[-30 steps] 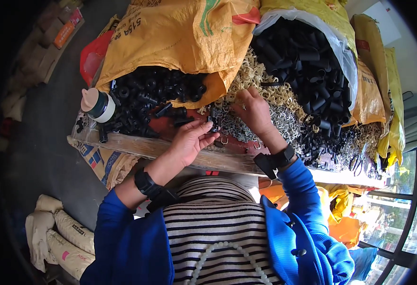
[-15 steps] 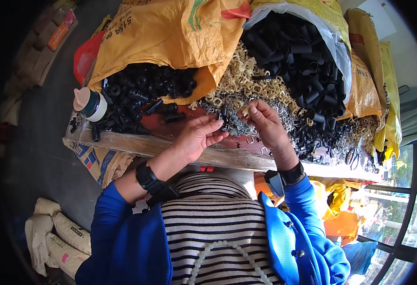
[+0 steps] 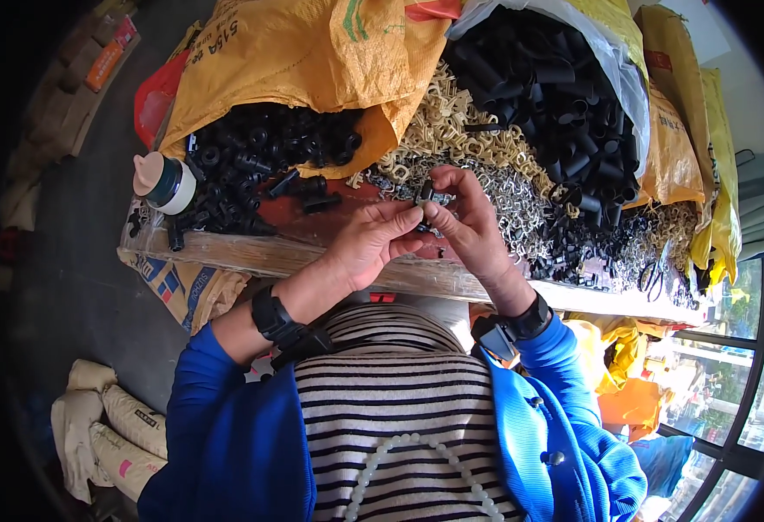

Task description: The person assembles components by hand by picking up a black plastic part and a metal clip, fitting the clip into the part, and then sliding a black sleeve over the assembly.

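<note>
Both hands meet over the near side of the worktable (image 3: pixel 299 211), fingertips converging on one small black part (image 3: pixel 427 189). Clock positions are taken from that part, with 12 o'clock pointing away from the wearer. Left hand (image 3: pixel 366 247): at 8 o'clock, thumb and forefinger pinching the part toward its lower end, other fingers loosely curled beneath. Right hand (image 3: pixel 472 230): at 4 o'clock, thumb and forefinger closed about its upper end, with the forefinger arched over from the 1 o'clock side. Whether the right fingertips also grip a smaller piece cannot be told — they cover the contact zone. Governing relation: the part's long axis runs roughly from 6 to 12 o'clock, upper end leaning slightly toward 1, and lies across the line joining the two hands. Neither hand is nearer, since both touch the part. Surrounding stock: loose black fittings (image 3: pixel 247 161) spill from an orange sack (image 3: pixel 312 70) between 9 and 10 o'clock; beige clips (image 3: pixel 451 122) lie at 12 to 1; black tubes (image 3: pixel 564 113) fill a white-lined bag at 2; silver metal clips (image 3: pixel 521 213) spread at 3, just beyond the right hand. One jar with a pink lid (image 3: pixel 173 187) stands at 9 o'clock — well apart from both hands.
</note>
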### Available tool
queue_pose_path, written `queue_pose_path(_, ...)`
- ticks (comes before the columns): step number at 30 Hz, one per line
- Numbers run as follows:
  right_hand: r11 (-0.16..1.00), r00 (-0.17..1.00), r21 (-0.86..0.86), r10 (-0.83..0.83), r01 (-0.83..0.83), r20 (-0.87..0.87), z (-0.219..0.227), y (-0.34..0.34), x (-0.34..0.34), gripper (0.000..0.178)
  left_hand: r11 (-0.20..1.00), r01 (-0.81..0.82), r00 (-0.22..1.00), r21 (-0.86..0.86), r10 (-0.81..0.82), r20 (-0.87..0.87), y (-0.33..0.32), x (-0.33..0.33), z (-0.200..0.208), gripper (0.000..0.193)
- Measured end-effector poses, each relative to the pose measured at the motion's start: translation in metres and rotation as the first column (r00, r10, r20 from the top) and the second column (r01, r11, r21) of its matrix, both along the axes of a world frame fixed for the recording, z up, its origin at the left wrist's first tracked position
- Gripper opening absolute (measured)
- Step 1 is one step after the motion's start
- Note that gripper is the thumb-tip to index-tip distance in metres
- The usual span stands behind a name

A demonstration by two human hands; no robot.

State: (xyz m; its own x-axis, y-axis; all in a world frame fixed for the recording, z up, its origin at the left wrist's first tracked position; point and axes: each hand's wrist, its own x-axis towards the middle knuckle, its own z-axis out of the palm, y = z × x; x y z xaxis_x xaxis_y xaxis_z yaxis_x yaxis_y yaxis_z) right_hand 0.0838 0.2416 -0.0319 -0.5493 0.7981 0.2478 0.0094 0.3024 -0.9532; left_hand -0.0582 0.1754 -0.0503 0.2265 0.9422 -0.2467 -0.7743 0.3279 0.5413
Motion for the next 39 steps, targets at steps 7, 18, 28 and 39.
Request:
queue_pose_path(7,0.988,0.986,-0.124,0.109,-0.093,0.129,-0.006,-0.001,0.015,0.021,1.000,-0.009,0.984,-0.018,0.006,-0.178,0.006,-0.017,0.001,0.017)
queue_pose_path(18,0.742,0.683,0.483,-0.045,-0.466,0.729,-0.047,-0.012,-0.015,0.021,0.975,-0.219,0.898,-0.023,0.192,-0.396,-0.002,-0.040,-0.010,0.022)
queue_pose_path(28,0.682,0.673,0.527,-0.069,-0.507,0.736,-0.060,-0.011,-0.020,0.023,0.851,0.241,0.141,0.467,0.446,-0.884,0.003,-0.042,-0.029,0.033)
queue_pose_path(39,0.954,0.904,0.215,0.105,-0.209,0.414,-0.024,-0.009,-0.007,0.011,0.955,0.179,0.600,0.238,0.086,-0.795,0.002,-0.035,-0.043,0.031)
